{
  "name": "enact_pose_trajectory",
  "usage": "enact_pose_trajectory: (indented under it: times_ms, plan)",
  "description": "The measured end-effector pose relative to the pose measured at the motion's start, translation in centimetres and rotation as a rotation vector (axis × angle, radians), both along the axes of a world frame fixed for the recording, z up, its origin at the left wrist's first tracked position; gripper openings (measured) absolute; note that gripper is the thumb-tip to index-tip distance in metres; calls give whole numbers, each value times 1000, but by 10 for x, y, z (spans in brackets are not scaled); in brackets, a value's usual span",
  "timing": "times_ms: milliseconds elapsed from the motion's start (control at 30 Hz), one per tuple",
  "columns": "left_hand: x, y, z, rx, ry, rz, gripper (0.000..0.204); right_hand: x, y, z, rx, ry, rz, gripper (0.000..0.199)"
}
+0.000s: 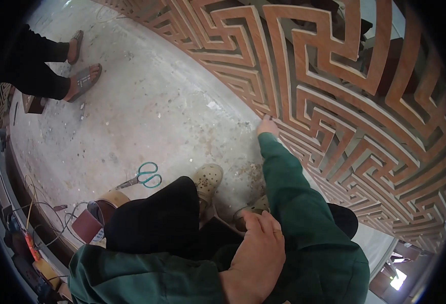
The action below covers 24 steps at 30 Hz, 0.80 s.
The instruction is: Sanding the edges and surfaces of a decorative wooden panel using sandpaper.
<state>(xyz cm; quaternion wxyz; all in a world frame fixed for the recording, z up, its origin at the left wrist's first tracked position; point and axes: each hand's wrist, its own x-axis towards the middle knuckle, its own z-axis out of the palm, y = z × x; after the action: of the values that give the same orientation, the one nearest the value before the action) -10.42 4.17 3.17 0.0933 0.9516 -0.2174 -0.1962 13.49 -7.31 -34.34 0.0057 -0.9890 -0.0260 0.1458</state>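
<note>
A large brown wooden lattice panel (283, 66), cut in a maze-like pattern, stands along the right side. My right hand (267, 126) reaches out to its lower edge. Its fingers are closed against the wood, and a small dark bit shows at the fingertips, too small to name. My left hand (258, 248) is close to my body, beside my right sleeve. Its back faces up, the fingers are loosely bent and slightly apart, and nothing shows in them. Both arms wear green sleeves.
Green-handled scissors (148, 176) lie on the dusty floor (131, 116). Next to my knee are reddish-brown rolls (88, 223) that look like sandpaper. Cables and tools (32, 248) crowd the left edge. Another person's sandalled feet (84, 81) stand at upper left.
</note>
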Motion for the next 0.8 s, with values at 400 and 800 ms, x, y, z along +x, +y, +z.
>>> enact_pose_trajectory:
  times_ms: [400, 800]
  plan:
    - [-3, 0, 13, -73, 87, -14, 40, -20, -85, 75, -145, 43, 42, 48]
    - [3, -8, -1, -56, 74, 29, 42, 3, -6, 8, -65, 77, 149, 34]
